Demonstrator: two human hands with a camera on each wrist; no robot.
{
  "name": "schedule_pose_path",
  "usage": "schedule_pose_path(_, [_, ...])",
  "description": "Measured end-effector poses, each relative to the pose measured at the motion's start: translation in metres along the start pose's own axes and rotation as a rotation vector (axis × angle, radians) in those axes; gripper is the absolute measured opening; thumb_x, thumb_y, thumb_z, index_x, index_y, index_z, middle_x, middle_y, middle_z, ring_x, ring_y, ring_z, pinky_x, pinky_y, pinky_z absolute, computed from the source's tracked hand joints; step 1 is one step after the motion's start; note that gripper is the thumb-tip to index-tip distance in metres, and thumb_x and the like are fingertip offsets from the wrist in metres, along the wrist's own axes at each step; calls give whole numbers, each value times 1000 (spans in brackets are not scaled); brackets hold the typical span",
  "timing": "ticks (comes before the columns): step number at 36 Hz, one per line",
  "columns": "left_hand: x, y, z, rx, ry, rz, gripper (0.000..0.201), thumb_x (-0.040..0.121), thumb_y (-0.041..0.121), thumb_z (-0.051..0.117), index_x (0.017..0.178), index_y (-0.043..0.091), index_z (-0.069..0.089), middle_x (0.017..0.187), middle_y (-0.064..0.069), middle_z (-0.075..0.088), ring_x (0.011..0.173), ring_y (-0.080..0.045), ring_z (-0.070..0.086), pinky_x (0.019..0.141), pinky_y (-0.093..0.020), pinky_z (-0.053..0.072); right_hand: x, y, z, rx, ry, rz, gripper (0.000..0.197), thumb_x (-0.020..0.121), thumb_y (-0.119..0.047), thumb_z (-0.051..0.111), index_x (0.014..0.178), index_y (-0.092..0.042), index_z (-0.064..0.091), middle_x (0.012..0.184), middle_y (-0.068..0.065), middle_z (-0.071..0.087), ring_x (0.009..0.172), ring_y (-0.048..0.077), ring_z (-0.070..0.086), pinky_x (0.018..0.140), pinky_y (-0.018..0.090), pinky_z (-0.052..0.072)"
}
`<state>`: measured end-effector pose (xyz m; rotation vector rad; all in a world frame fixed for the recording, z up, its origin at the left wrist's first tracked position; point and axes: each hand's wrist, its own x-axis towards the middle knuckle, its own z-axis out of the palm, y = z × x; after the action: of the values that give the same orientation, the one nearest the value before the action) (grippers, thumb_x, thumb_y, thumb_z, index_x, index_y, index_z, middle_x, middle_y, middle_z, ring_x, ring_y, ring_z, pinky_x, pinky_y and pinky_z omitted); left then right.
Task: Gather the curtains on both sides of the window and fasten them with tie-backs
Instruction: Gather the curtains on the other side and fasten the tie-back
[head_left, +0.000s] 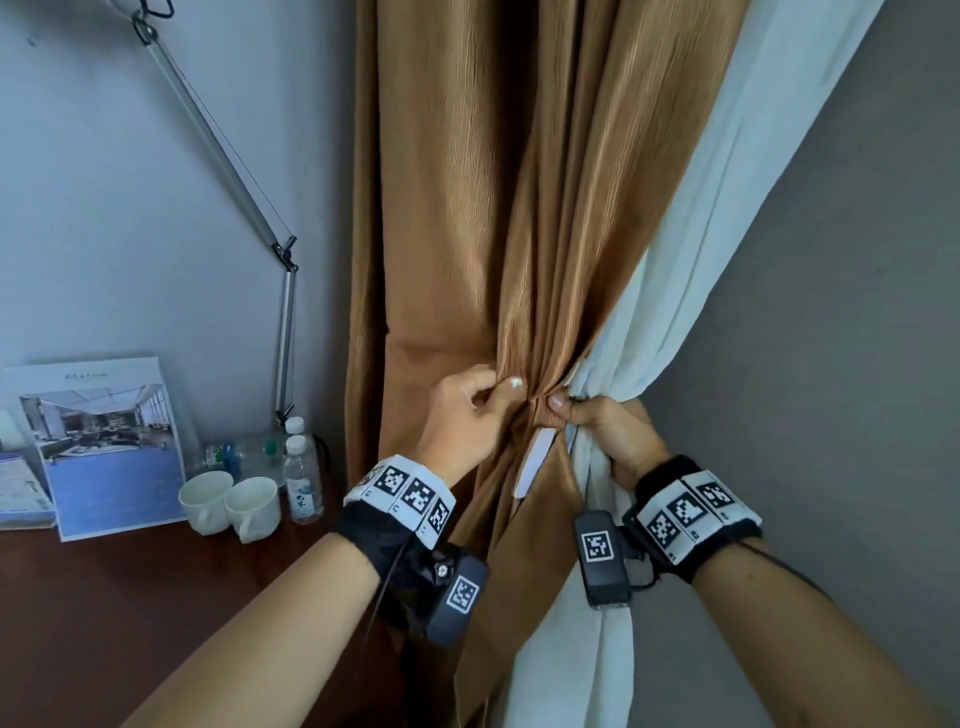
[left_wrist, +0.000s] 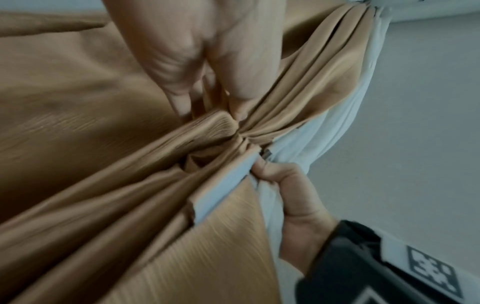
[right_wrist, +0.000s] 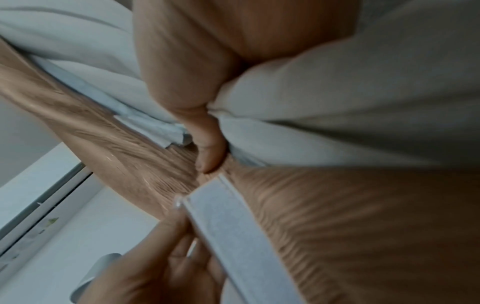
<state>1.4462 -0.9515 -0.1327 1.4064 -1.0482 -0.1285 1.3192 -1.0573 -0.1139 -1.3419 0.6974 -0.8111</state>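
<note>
A brown curtain (head_left: 467, 208) and a white sheer curtain (head_left: 727, 208) are bunched together at waist height. My left hand (head_left: 498, 395) pinches the brown tie-back band (left_wrist: 213, 125) where it crosses the gathered folds. Its white fastening strip (head_left: 535, 462) hangs loose just below. My right hand (head_left: 576, 410) grips the bundled white curtain, with its thumb pressed at the top of that strip. In the left wrist view the left hand (left_wrist: 210, 111) sits above the knot of folds and the strip (left_wrist: 223, 185). The right wrist view shows the right hand (right_wrist: 213, 144), the strip (right_wrist: 233, 226) and the brown curtain (right_wrist: 363, 226).
A dark wooden desk (head_left: 130, 623) stands at the left with two white cups (head_left: 231, 506), water bottles (head_left: 301, 478) and a propped brochure (head_left: 104, 447). A metal lamp arm (head_left: 223, 171) slants up the wall. A grey wall (head_left: 831, 364) is on the right.
</note>
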Motion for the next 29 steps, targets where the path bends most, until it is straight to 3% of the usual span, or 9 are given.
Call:
schedule_pose_path(2, [-4, -3, 3, -17, -91, -26, 23, 96, 18, 58, 76, 7, 64, 70, 6, 66, 68, -5, 58, 69, -29, 50, -2, 0, 3, 9, -7, -7, 25, 73, 1, 76, 96, -7, 71, 90, 9, 73, 88, 27, 70, 81, 38, 56])
schedule_pose_path(4, [-9, -4, 5, -59, -131, -39, 33, 94, 29, 54, 93, -4, 61, 89, -20, 69, 83, -17, 63, 83, -45, 52, -6, 0, 7, 24, -49, 7, 23, 73, 4, 74, 94, -5, 70, 89, 11, 72, 89, 28, 69, 84, 39, 55])
schedule_pose_path(6, [-12, -2, 4, -69, -160, -58, 43, 94, 33, 49, 100, -9, 58, 99, -28, 65, 88, -19, 60, 88, -46, 50, -11, -2, 8, 42, -113, 28, 24, 73, 6, 73, 96, -2, 68, 92, 15, 70, 91, 30, 67, 89, 42, 54])
schedule_pose_path(10, [-11, -2, 1, -56, -217, -129, 30, 104, 15, 42, 104, -12, 56, 95, -12, 62, 89, -14, 56, 83, -24, 45, -18, -7, 13, 33, -175, 43, 21, 76, 7, 70, 95, 0, 67, 92, 15, 70, 89, 29, 67, 86, 38, 56])
schedule_pose_path(16, [-5, -2, -4, 83, -247, -216, 37, 106, 24, 36, 85, 1, 56, 77, -10, 55, 74, -17, 51, 69, -27, 37, -8, -7, 32, -48, 31, 43, 36, 64, 0, 80, 98, -7, 71, 99, 11, 74, 98, 31, 69, 92, 48, 54])
schedule_pose_path(20, [-2, -7, -17, 229, -278, -225, 36, 103, 27, 44, 72, 12, 55, 68, -2, 54, 70, -16, 51, 73, -31, 38, 6, -17, 41, -158, 110, 83, 22, 72, 1, 78, 88, -8, 66, 105, 10, 69, 104, 27, 64, 98, 42, 51])
schedule_pose_path(23, [3, -5, -37, 210, -208, -319, 28, 97, 34, 56, 115, 14, 64, 106, 4, 62, 100, -9, 56, 86, -23, 39, 10, -24, 35, -199, 56, 163, 29, 68, 2, 79, 95, -6, 68, 112, 12, 67, 110, 31, 62, 99, 45, 50])
schedule_pose_path(26, [15, -7, -60, 116, -33, -364, 62, 86, 41, 70, 139, 20, 45, 136, 3, 51, 124, -12, 49, 104, -30, 40, 10, -25, 26, -188, 42, 195, 36, 67, 6, 77, 101, -4, 71, 111, 14, 70, 109, 32, 62, 99, 46, 50])
schedule_pose_path(29, [28, 0, -73, 30, -18, -382, 89, 79, 38, 78, 150, 22, 29, 153, 1, 35, 138, -13, 36, 114, -34, 31, 11, -22, 21, -171, 57, 189, 33, 67, 8, 76, 96, -6, 71, 107, 13, 71, 107, 32, 64, 98, 45, 51])
